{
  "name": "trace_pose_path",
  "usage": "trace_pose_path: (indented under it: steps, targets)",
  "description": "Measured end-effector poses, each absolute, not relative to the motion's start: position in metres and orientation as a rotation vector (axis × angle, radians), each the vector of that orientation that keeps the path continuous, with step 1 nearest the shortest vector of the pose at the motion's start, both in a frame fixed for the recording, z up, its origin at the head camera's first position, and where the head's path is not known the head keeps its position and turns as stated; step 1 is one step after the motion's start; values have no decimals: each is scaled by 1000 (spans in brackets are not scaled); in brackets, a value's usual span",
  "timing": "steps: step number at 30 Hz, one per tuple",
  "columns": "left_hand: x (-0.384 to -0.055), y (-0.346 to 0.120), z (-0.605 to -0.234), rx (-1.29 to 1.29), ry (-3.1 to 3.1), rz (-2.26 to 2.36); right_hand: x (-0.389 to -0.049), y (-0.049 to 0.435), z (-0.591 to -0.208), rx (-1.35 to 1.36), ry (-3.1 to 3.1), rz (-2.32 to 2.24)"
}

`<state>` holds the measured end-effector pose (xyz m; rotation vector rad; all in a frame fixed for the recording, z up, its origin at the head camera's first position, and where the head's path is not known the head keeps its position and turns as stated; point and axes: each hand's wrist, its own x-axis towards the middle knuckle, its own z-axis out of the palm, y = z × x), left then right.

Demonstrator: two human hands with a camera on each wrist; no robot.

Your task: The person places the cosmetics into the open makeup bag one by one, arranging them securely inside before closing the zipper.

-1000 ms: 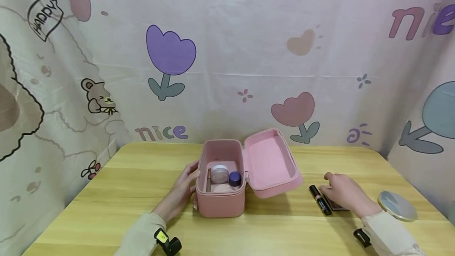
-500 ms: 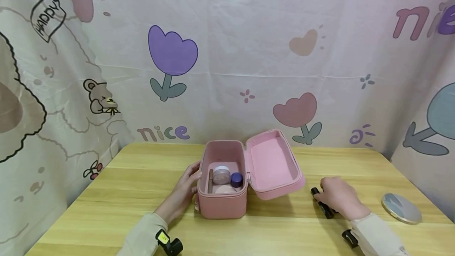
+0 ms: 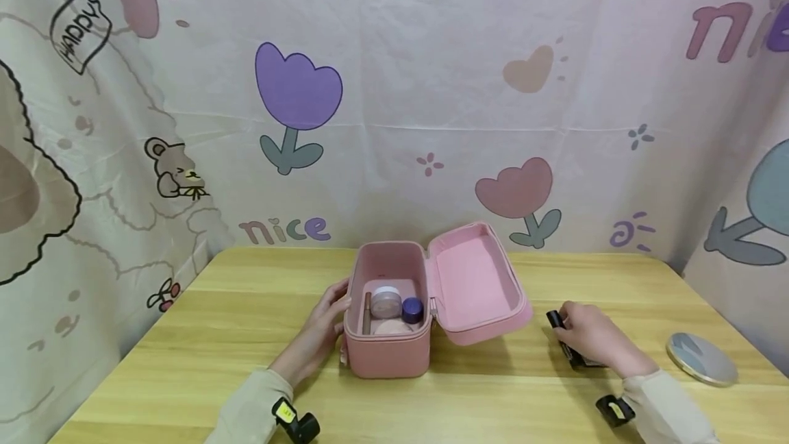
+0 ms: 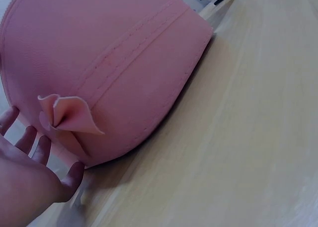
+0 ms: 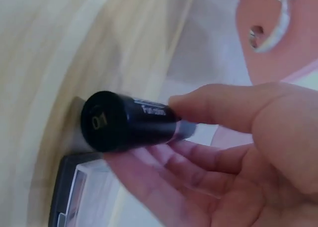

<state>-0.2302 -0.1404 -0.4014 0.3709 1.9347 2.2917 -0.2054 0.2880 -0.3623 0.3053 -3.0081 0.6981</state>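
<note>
An open pink cosmetic case (image 3: 387, 359) stands on the wooden table, its lid (image 3: 473, 279) folded out to the right. My left hand (image 3: 320, 324) rests its fingers against the case's left side, beside a pink bow (image 4: 74, 117). Inside lie a clear jar with a white lid (image 3: 386, 303), a small dark-blue jar (image 3: 412, 310), a slim brown stick (image 3: 367, 314) and a pale round item partly hidden by the rim. Between thumb and fingers, my right hand (image 3: 592, 338) pinches a black lip gloss tube (image 5: 134, 121), marked 01 on its end.
Right beside the tube lies a black flat case with a clear window (image 5: 62, 189), mostly covered by my right hand in the head view. A round silvery compact (image 3: 701, 360) lies farther right. A printed curtain (image 3: 394, 88) hangs behind the table.
My right hand has moved from above the flat case leftward to the lip gloss tube and taken hold of it. The left hand stays against the pink case.
</note>
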Motion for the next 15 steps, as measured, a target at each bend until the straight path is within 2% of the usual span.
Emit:
trace_pose_path:
  steps: [8, 15]
  targets:
    - [-231, -140, -403, 378, 1921, 2304, -209, 299, -361, 280, -2830, 930]
    - [-230, -139, -402, 373, 1919, 2311, -204, 296, -363, 276, -2511, 926]
